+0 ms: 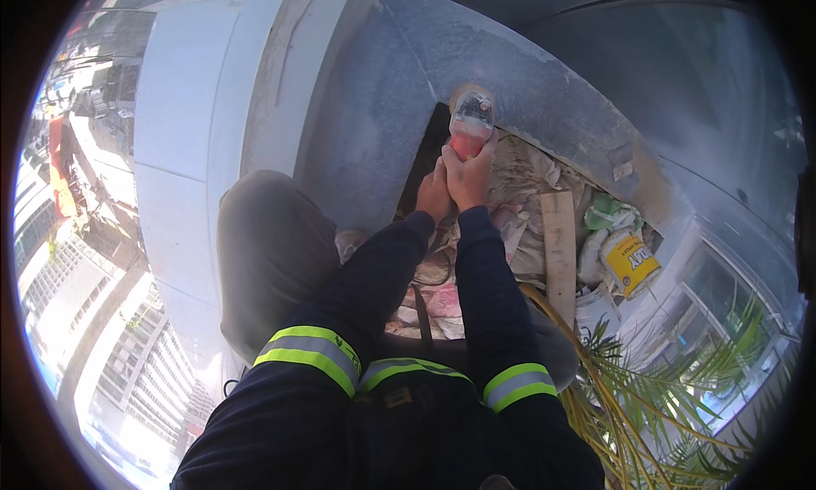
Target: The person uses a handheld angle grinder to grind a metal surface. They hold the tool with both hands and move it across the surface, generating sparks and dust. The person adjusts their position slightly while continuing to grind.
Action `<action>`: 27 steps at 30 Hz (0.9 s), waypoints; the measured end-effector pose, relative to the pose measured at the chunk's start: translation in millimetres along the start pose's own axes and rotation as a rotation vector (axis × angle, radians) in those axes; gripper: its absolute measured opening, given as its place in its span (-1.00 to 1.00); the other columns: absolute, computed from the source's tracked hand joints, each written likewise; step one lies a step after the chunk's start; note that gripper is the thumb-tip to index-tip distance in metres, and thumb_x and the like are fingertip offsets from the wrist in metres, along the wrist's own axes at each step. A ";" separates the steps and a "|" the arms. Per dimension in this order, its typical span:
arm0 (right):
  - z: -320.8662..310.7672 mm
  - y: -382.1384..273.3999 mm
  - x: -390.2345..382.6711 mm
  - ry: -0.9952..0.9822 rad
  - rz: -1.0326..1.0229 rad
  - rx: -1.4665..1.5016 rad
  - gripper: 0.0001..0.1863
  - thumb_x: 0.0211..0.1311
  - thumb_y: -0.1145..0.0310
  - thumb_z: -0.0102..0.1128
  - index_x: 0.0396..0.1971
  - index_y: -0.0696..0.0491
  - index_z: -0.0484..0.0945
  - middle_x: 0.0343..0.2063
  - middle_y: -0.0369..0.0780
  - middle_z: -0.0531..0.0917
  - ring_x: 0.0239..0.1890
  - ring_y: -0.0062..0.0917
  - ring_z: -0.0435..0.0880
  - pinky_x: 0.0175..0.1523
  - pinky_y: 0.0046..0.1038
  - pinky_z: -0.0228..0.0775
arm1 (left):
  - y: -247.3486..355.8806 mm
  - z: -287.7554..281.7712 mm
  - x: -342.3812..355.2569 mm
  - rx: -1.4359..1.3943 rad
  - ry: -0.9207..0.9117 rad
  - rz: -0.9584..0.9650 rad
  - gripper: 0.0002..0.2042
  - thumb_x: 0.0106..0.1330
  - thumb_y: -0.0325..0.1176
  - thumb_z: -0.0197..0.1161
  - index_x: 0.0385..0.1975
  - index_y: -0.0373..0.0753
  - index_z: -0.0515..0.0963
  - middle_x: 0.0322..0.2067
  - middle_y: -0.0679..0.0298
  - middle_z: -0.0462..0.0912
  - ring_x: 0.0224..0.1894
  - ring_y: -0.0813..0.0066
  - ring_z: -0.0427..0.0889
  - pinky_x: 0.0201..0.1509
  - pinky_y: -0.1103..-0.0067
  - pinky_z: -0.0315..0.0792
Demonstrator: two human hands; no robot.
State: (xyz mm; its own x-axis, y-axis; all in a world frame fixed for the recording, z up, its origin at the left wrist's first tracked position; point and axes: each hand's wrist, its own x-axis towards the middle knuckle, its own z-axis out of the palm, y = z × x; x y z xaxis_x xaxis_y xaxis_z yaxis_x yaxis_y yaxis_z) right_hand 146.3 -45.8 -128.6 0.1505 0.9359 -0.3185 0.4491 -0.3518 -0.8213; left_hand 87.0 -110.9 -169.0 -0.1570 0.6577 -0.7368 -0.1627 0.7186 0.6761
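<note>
Both my arms reach forward over a grey stone slab [365, 90]. My right hand [469, 174] is closed around the red rear body of a dusty power tool that looks like an angle grinder [473, 123]. Just behind and to the left of it, my left hand [435, 194] is closed at the tool's rear end, its fingers partly hidden. The tool's dark, dust-coated head points away from me. Its round working end rests at the slab, beside the corner of a cut-out opening. Whether the disc is spinning I cannot tell.
Crumpled bags and sheeting [518, 171] fill the opening, with a wooden board [558, 252] across them. A yellow-and-white can [630, 265] stands at right, above palm fronds [629, 396]. A pale ledge [183, 133] runs along the left, beyond which buildings show far below.
</note>
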 end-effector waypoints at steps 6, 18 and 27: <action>-0.4 -1.8 -0.5 -0.050 -0.098 -0.195 0.08 0.13 0.27 0.46 0.52 0.32 -0.03 0.42 0.22 0.29 0.46 0.05 0.34 0.48 -0.16 0.24 | -9.4 4.9 0.1 -0.134 0.090 0.014 -0.24 0.63 0.21 -0.26 0.06 -0.48 0.64 -0.05 -0.22 0.74 0.10 -0.12 0.70 0.16 0.24 0.48; 0.4 8.3 -1.1 -0.085 -0.121 -0.076 0.09 0.13 0.27 0.47 0.53 0.31 -0.02 0.41 0.20 0.32 0.42 0.03 0.41 0.45 -0.16 0.29 | -4.5 4.9 -7.3 -0.009 0.110 0.021 -0.22 0.63 0.21 -0.28 0.06 -0.51 0.63 -0.04 -0.24 0.73 0.12 -0.13 0.68 0.19 0.21 0.46; -7.7 6.2 -0.1 -0.019 -0.052 -0.104 0.08 0.14 0.26 0.46 0.54 0.23 -0.03 0.34 0.22 0.39 0.35 0.07 0.47 0.39 -0.14 0.36 | -5.9 11.4 -7.9 0.108 0.118 0.092 -0.27 0.64 0.19 -0.28 0.08 -0.43 0.64 -0.01 -0.28 0.70 0.12 -0.23 0.65 0.20 0.17 0.45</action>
State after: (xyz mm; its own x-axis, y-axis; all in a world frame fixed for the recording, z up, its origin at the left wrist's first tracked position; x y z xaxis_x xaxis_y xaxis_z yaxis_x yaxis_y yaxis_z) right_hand 155.8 -47.9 -130.0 0.1089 0.9518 -0.2866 0.5449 -0.2983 -0.7836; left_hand 100.4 -117.8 -167.2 -0.2807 0.6952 -0.6618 -0.0380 0.6809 0.7314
